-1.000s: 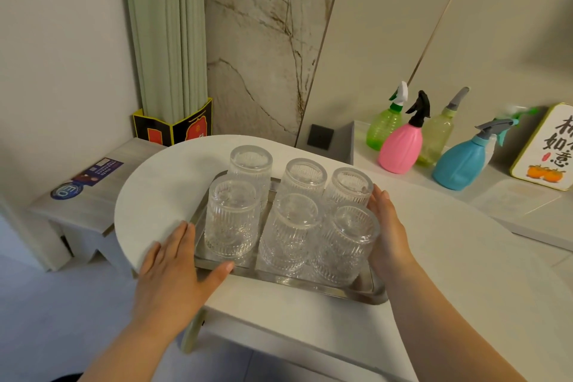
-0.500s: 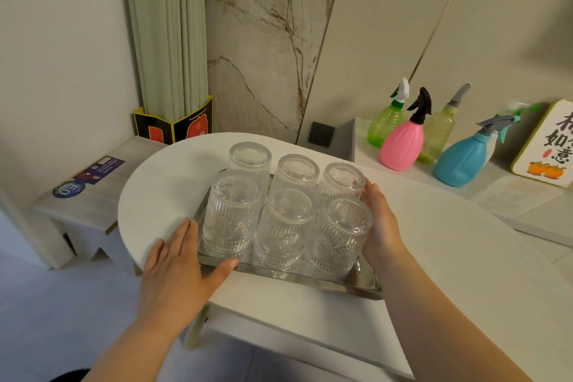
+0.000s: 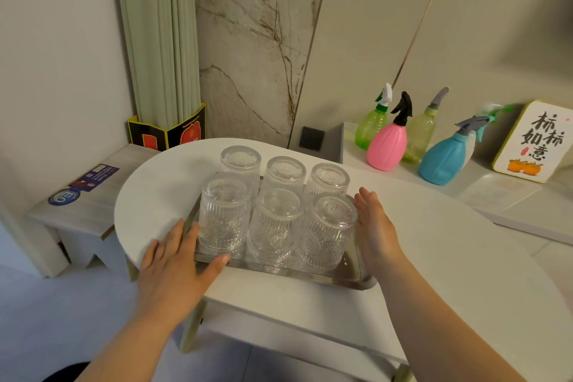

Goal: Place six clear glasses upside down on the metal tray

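Observation:
Several clear ribbed glasses stand upside down in two rows of three on the metal tray (image 3: 310,277). The front row holds a left glass (image 3: 224,214), a middle glass (image 3: 276,226) and a right glass (image 3: 328,232). My left hand (image 3: 173,270) lies flat over the tray's front left corner, fingers spread and thumb along the front rim. My right hand (image 3: 376,226) stands flat against the tray's right side, fingers straight, touching the front right glass. Neither hand holds a glass.
The tray sits near the rounded left end of a white table (image 3: 148,195). Behind on a ledge stand a pink spray bottle (image 3: 387,146), a blue one (image 3: 443,161), two green ones and a framed sign (image 3: 536,143). A low stool (image 3: 77,205) is at the left.
The tray and glasses have shifted slightly between my hands. My right hand's fingers have straightened along the tray's side. My left hand stays at the front left corner.

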`<state>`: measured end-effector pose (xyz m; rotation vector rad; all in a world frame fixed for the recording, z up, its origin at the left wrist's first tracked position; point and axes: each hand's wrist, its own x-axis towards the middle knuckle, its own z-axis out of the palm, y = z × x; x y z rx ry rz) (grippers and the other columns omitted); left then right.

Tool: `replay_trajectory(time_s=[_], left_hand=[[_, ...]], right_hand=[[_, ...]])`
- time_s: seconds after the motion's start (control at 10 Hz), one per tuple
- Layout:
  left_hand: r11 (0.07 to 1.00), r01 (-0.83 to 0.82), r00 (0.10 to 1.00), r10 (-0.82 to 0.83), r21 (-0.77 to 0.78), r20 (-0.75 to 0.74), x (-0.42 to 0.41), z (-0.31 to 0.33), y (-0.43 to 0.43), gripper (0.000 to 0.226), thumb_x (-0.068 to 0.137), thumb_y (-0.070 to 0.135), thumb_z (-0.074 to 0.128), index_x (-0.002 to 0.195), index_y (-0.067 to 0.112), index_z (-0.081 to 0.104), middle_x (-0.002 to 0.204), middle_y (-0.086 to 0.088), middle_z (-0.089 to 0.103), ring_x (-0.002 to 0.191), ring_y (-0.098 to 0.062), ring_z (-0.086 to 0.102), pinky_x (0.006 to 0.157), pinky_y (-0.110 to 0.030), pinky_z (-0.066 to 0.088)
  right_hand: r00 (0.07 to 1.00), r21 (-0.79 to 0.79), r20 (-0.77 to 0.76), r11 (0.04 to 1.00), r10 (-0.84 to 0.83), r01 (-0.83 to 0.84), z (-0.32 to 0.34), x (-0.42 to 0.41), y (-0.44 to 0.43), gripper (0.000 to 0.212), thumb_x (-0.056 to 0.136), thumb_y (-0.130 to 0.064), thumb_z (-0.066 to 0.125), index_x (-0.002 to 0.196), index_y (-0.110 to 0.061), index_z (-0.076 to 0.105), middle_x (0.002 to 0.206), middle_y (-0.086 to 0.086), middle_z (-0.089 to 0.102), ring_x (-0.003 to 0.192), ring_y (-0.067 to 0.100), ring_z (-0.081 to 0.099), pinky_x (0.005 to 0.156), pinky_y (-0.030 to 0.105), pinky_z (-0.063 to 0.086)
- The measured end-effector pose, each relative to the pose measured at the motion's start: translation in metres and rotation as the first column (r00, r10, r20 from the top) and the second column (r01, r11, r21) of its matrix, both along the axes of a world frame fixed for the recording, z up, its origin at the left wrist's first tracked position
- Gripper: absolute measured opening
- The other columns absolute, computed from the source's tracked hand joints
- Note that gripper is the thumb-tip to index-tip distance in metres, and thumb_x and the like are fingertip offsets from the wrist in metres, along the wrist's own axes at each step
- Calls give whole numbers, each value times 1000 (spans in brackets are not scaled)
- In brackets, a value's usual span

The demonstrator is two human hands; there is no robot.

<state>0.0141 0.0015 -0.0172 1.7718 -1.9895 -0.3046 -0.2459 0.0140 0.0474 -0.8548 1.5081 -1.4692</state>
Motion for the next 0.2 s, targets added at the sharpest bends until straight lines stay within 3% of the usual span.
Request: replay_trajectory(time_s=[0.1,0.2], left_hand=[[1000,0,999,0,5,-42,0,2,2,75,86,55,44,144,18,13,155,-7,11,140,-18,12,111,-34,2],[1000,-21,994,21,2,-105,-2,9,15,89,78,69,30,142,10,15,154,-10,13,140,-21,13,112,-35,2]], right_hand=[[996,-15,-48,998,-69,69,5,-4,9,31,95,-34,26,101,-30,56,108,-10,56,99,5,54,97,26,32],[922,15,-353,984,-158,175,1,-9,33,40,95,-27,33,133,-17,41,142,3,42,131,19,37,109,31,24]])
